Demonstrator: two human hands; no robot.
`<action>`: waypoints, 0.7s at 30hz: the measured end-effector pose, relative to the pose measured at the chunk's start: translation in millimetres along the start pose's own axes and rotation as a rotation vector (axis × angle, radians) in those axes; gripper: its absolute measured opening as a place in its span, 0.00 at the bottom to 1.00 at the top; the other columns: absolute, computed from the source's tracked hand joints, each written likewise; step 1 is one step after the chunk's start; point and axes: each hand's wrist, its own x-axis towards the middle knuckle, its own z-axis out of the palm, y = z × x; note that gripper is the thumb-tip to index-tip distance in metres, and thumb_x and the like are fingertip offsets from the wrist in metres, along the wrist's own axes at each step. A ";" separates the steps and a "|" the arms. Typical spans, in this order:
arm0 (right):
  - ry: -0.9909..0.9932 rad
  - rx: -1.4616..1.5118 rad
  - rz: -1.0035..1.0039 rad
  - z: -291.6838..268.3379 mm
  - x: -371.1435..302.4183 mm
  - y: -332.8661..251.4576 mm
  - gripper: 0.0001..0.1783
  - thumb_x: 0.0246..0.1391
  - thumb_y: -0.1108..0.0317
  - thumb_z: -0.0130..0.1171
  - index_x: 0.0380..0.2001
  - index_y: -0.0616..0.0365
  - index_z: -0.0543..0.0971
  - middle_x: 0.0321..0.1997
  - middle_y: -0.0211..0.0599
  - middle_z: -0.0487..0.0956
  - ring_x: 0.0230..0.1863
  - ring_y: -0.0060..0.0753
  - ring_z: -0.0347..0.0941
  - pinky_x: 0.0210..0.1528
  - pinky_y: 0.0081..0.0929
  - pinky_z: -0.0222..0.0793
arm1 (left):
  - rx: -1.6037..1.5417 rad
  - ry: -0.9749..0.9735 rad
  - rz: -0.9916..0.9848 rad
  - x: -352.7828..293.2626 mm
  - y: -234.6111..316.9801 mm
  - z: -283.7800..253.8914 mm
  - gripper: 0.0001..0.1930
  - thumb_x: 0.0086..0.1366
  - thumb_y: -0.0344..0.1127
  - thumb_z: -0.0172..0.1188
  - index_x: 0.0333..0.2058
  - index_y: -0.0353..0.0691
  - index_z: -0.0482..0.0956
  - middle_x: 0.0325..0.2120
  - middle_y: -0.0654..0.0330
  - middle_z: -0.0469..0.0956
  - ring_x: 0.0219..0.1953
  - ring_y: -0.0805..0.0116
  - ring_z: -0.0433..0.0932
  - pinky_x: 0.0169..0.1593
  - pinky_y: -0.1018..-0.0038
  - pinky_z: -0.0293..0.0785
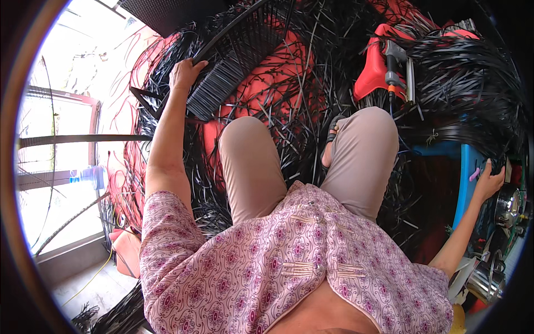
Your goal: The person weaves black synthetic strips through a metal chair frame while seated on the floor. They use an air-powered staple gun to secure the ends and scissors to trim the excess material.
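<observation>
Up at the left, my left hand (188, 73) grips the edge of a black frame (236, 30), its thumb resting over the bar. Dark slats or woven strips (218, 83) fill part of this frame, which stands tilted in front of my knees. My right arm stretches out to the far right. There my right hand (490, 182) has thumb and fingers apart beside a mass of black flat strips (473, 72), whose lower ends hang at the fingertips. A small purple piece (474, 174) sits just left of that hand, by a blue edge (461, 183).
A pneumatic-looking hand tool (394, 67) lies on a red plastic stool (370, 69) beyond my right knee. Loose black strips tangle over the red surface (278, 72) around my feet. Shiny metal pots (486, 281) stand at the right, a barred window (55, 167) at the left.
</observation>
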 end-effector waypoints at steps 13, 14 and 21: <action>-0.640 1.425 -0.147 -74.0 -41.2 -415.2 0.25 0.55 0.65 0.64 0.56 0.59 0.75 0.55 0.44 0.77 0.47 0.30 0.78 0.48 0.26 0.73 | -0.130 -0.088 0.009 -98.8 -45.3 -44.3 0.32 0.52 0.66 0.62 0.34 0.36 0.85 0.22 0.46 0.80 0.29 0.52 0.81 0.37 0.60 0.73; -0.700 1.476 -0.207 -81.2 -55.3 -443.1 0.23 0.55 0.66 0.64 0.54 0.58 0.77 0.53 0.42 0.79 0.44 0.29 0.78 0.45 0.25 0.74 | -0.171 -0.120 0.002 -110.4 -42.1 -48.3 0.32 0.52 0.65 0.62 0.34 0.36 0.85 0.22 0.47 0.79 0.29 0.53 0.81 0.36 0.60 0.73; -0.885 1.487 -0.738 -105.3 -112.7 -605.1 0.13 0.60 0.65 0.58 0.44 0.58 0.82 0.45 0.38 0.83 0.43 0.30 0.81 0.45 0.22 0.73 | -0.307 -0.208 -0.022 -177.3 -55.0 -53.6 0.26 0.54 0.56 0.68 0.31 0.33 0.84 0.15 0.56 0.73 0.19 0.70 0.71 0.28 0.68 0.68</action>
